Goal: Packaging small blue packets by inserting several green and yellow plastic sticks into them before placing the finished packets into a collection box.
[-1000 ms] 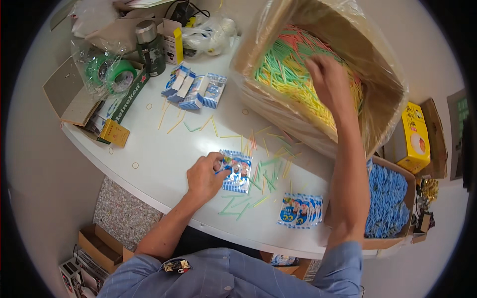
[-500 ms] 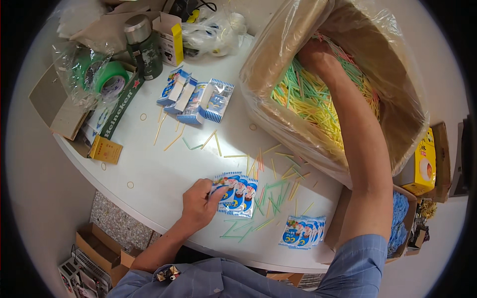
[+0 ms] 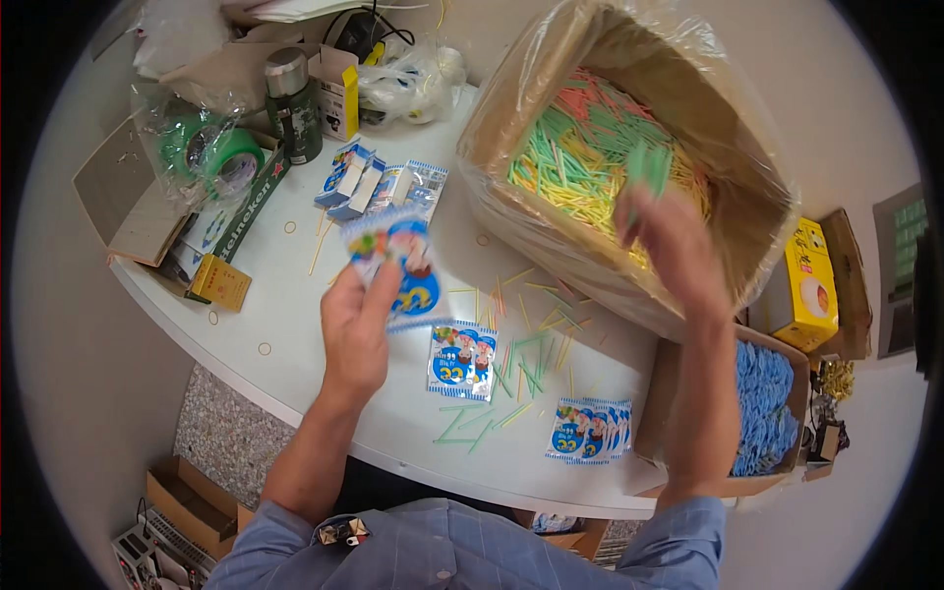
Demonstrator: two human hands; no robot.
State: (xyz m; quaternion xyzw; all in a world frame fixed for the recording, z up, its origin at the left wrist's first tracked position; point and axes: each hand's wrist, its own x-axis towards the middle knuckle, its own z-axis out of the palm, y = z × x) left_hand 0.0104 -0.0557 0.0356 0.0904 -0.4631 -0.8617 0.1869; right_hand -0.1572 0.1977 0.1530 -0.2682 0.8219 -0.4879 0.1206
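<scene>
the left hand [image 3: 356, 334] pinches a blue and white packet [image 3: 413, 280] above the table [image 3: 265, 295]. the right hand [image 3: 674, 241], blurry, grips green sticks [image 3: 647, 165] over the big box [image 3: 752, 187] by the table's back right edge. loose sticks [image 3: 532, 366] clutter the space between two packets [image 3: 452, 364] and a fan of packets [image 3: 588, 431] near the front edge. a flask [image 3: 300, 128] stands near the back left corner.

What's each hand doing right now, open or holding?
Left hand: closed, pinching a blue-and-white packet.
Right hand: closed on some green sticks, blurred; count can't be told.
</scene>
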